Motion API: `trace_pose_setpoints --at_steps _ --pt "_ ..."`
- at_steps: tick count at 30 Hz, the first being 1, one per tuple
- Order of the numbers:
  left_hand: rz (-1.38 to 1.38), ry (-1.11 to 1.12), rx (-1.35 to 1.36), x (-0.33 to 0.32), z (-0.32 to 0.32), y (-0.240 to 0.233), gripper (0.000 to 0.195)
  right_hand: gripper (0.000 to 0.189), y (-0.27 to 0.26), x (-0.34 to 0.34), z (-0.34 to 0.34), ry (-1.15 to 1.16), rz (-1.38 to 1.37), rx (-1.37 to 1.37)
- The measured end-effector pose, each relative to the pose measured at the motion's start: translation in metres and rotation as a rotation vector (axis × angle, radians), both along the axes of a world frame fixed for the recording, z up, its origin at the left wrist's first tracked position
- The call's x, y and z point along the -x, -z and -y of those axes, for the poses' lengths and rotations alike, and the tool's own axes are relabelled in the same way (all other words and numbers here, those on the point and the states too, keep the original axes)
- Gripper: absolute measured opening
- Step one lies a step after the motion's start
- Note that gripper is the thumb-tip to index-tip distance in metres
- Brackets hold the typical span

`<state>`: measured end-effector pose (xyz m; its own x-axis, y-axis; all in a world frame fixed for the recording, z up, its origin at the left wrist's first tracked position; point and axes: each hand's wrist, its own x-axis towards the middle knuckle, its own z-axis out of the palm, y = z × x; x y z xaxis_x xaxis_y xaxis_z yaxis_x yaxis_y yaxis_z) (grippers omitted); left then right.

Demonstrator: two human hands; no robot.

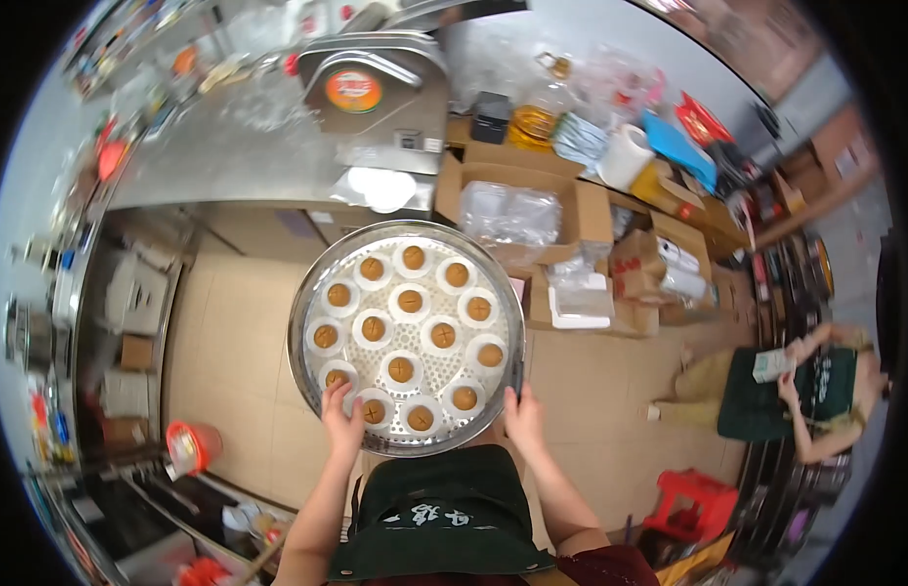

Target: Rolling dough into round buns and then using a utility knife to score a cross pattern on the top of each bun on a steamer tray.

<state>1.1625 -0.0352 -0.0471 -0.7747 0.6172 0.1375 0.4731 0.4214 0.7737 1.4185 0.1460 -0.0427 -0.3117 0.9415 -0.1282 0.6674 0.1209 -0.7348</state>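
A round metal steamer tray (405, 338) with a perforated bottom is held out before my dark green apron. Several round brown dough pieces (400, 370) lie spread over it, each on a white paper round, many with a cross mark on top. My left hand (342, 419) reaches over the tray's near left rim, its fingers beside a dough piece and partly hiding it; whether they touch it I cannot tell. My right hand (524, 417) grips the rim at the near right, thumb and fingers around its side.
Ahead stands a steel worktop (227, 165) with a metal machine (377, 102). Open cardboard boxes (593, 220) are beyond the tray to the right. A red bucket (194, 445) is at left, a red plastic stool (692, 502) at right. Another person (798, 388) holds a small carton at far right.
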Motion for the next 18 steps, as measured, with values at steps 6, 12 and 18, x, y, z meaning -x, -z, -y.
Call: trace_pose_setpoints --at_steps 6,12,18 --pt "0.14 0.095 0.071 0.032 0.02 -0.016 0.027 0.028 -0.025 0.025 0.074 0.051 -0.073 0.023" --pt "0.155 0.251 0.071 0.025 0.003 0.004 0.024 0.029 -0.021 0.036 0.092 0.115 -0.134 0.023" --pt "0.155 0.534 0.107 0.02 -0.059 -0.014 0.024 0.035 -0.03 0.028 0.095 0.277 -0.289 -0.023"
